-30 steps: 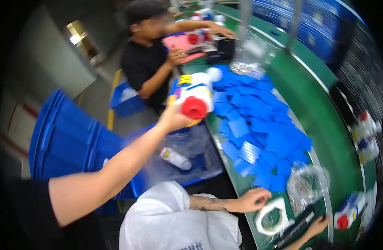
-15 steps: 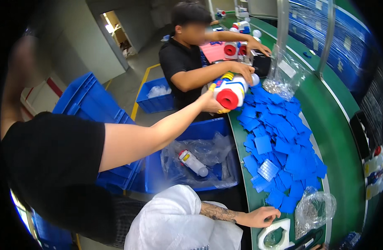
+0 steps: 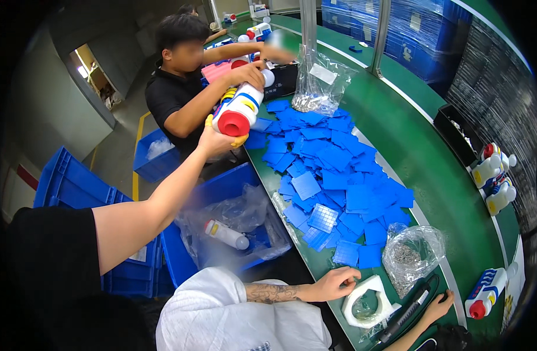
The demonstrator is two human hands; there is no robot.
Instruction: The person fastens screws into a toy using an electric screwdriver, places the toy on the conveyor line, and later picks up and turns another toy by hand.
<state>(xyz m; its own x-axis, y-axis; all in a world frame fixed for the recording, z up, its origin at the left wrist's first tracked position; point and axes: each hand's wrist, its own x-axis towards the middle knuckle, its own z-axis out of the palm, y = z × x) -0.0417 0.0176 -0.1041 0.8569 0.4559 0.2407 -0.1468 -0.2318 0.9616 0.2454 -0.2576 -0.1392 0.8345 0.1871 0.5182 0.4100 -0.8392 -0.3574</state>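
My left hand point(image 3: 337, 284) rests over the green work surface with its fingers curled in. Whether something is pinched there, I cannot make out. Just beside it lies a white holder point(image 3: 367, 301) with a large rounded opening and clear plastic inside. My right hand point(image 3: 439, 305) is low on the right, fingers bent but apart, nothing visible between them. Between the holder and that hand lies a long black corded tool point(image 3: 404, 317), like an electric screwdriver. A clear bag of small metal screws point(image 3: 405, 257) sits behind the tool.
Blue square plates point(image 3: 338, 169) lie heaped beyond my left hand. A standing person's arm point(image 3: 157, 202) reaches across at left, holding a white toy point(image 3: 240, 111) with a red end; a seated co-worker point(image 3: 183, 88) touches it too. A blue bin point(image 3: 183, 257) stands left of the bench.
My view has swung right, so the scene sits further left. My right hand has come into sight. My left hand stays near the white holder. The standing person's raised second arm has left view.
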